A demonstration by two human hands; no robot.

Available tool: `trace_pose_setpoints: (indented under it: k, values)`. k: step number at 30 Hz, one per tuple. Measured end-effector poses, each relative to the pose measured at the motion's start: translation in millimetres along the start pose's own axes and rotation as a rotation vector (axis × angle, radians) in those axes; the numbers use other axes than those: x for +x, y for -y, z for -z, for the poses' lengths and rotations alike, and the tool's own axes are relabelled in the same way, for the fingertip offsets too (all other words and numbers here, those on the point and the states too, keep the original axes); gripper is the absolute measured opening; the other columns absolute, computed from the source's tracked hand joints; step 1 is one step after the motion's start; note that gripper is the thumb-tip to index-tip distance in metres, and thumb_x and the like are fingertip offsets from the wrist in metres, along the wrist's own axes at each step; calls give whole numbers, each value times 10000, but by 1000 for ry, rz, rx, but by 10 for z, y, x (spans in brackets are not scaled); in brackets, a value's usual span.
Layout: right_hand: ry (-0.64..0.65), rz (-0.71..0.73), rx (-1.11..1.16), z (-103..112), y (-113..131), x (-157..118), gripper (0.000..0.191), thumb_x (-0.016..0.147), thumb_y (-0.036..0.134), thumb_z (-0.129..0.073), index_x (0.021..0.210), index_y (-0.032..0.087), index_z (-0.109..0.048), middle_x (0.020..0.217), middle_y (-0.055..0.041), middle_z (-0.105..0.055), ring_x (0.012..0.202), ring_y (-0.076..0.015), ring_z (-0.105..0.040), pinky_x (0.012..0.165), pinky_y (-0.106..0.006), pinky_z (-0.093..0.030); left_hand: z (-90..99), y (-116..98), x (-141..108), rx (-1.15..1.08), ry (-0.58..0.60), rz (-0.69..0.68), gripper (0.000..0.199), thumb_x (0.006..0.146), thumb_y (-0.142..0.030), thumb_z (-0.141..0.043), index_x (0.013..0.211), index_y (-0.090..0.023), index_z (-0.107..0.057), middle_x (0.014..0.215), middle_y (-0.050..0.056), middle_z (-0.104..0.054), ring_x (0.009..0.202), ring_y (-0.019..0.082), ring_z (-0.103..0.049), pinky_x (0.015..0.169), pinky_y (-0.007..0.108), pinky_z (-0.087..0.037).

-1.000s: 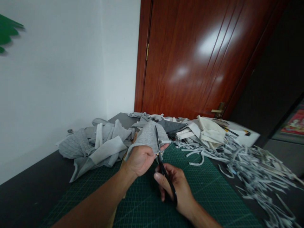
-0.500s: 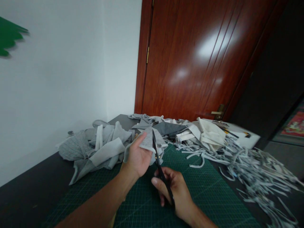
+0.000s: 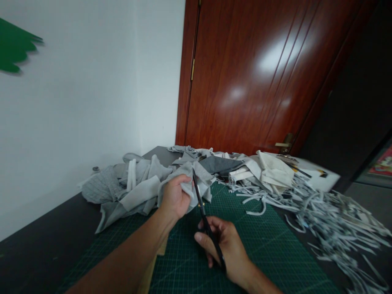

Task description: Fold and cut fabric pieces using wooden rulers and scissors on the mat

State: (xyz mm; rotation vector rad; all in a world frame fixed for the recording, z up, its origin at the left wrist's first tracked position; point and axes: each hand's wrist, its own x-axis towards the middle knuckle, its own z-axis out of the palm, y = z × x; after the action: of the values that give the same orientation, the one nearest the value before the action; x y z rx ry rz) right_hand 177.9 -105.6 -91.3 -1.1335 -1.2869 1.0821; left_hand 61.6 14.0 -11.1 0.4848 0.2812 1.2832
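My left hand [image 3: 177, 197] is closed on a piece of light grey fabric [image 3: 186, 171], holding it up over the green cutting mat [image 3: 254, 249]. Black-handled scissors [image 3: 208, 228] are in my right hand [image 3: 228, 243], with thumb and fingers in the handle. Their blades point away from me and lie against the right part of the held fabric. Part of the cloth is hidden behind my left fingers. Beneath my left forearm shows a yellowish strip, perhaps a wooden ruler [image 3: 162, 247].
Crumpled grey fabric [image 3: 102, 185] lies heaped at left. Folded grey and cream cloths [image 3: 275, 171] are piled at the back, near a white box [image 3: 324, 177]. A tangle of thin cut strips [image 3: 330, 228] covers the right side. A wall and wooden door [image 3: 239, 81] stand behind.
My left fingers have curled in on the fabric, and its near edge has shifted. The scissors' blades look closer together. The whole view has moved slightly.
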Motion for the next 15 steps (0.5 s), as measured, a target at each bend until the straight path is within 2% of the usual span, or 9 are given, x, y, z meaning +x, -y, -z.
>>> trace_pose_setpoints:
  k: [3,7,12,15]
  values:
    - [-2,4,-4,2,-12,5,542,734,620,-900,927,181,-647,515,109,-522,342,-63,-419,338,-164,-336,0,-12,26,-9,12,-16,463,543,73,-563,923,-158,-693,785,8,-714,689,155,-717,692,234,-593]
    - [-5,-1,-6,10,0,9,547,735,628,-898,922,177,-651,506,112,-515,340,-63,-417,335,-161,-333,-25,-7,2,13,75,14,537,463,59,-521,919,-169,-689,828,10,-712,804,208,-756,825,322,-624]
    - [-10,-7,5,23,-3,9,574,712,648,-912,916,181,-647,501,114,-508,328,-67,-426,326,-161,-327,-33,7,-72,99,141,88,472,437,32,-542,848,-133,-704,800,61,-726,784,269,-758,799,388,-630]
    - [-8,20,6,33,-20,9,577,740,672,-884,924,177,-652,511,103,-527,325,-69,-435,330,-164,-339,-36,2,-100,139,169,83,463,432,22,-540,823,-148,-720,818,55,-745,846,283,-765,860,403,-624]
